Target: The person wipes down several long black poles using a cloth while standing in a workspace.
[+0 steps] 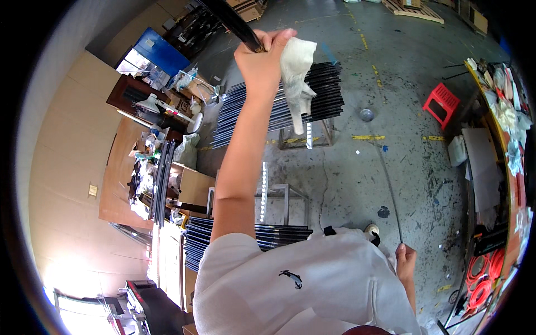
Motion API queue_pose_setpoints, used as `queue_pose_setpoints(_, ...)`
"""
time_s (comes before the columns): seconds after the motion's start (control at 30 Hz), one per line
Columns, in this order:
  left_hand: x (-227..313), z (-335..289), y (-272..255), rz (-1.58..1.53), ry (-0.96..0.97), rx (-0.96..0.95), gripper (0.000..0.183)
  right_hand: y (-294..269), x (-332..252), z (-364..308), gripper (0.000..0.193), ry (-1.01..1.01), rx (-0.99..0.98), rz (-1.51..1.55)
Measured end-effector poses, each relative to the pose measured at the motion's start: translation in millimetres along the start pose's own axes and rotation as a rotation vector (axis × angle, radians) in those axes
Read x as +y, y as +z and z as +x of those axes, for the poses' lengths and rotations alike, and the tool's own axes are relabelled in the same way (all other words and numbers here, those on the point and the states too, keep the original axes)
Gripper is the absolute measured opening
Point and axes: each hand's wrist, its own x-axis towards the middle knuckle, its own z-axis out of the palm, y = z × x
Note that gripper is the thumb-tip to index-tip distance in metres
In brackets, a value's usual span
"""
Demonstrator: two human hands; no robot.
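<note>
My left hand (261,61) is raised at the top, its fingers closed round the end of a thick black tube (231,19) that runs up out of view. A soiled off-white cloth (297,58) with finger-like ends hangs from the same hand. At lower right, my right hand (406,259) is closed on the near end of a thin grey rod (389,184), which points away over the floor. Beyond my left forearm lies a row of black rods (326,92) on a metal stand (329,137). Nearer, more black rods (279,234) lie by my body.
A cluttered workbench (505,151) with coiled orange hose (478,285) below it lines the right side. A red stool (441,105) and a small metal bowl (366,115) stand on the floor. At left are a cardboard box (195,187) and a beige wall (70,167).
</note>
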Motion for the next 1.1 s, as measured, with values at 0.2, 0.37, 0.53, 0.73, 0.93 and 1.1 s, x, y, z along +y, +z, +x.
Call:
queue_pose_setpoints(0.2,3.1,-61.8,13.4,0.006,-0.173,-0.022,0.038,5.2,-54.7,32.4,0.041,-0.085,0.108,0.078)
queue_pose_setpoints(0.37,9.4,-130.8,50.3,-0.219,-0.371,-0.05,0.039,-0.7,-129.1,69.2,0.037,-0.243,0.036,0.034)
queue_pose_setpoints(0.53,14.2,-183.9,81.8,-0.331,-0.572,-0.025,0.039,-2.3,-197.4,80.1,0.037,-0.055,-0.242,0.338)
queue_pose_setpoints(0.73,10.9,-221.0,94.6,-0.351,-0.689,-0.048,0.035,6.1,-196.1,91.6,0.02,-0.075,-0.244,0.243)
queue_pose_setpoints(0.93,5.9,-230.8,72.1,-0.196,-0.797,-0.092,0.033,3.4,-188.2,88.4,0.02,-0.162,-0.072,0.201)
queue_pose_setpoints(1.1,-1.7,-255.3,68.3,-0.125,-0.726,-0.193,0.032,-13.3,-171.6,88.7,0.019,-0.117,-0.114,0.237)
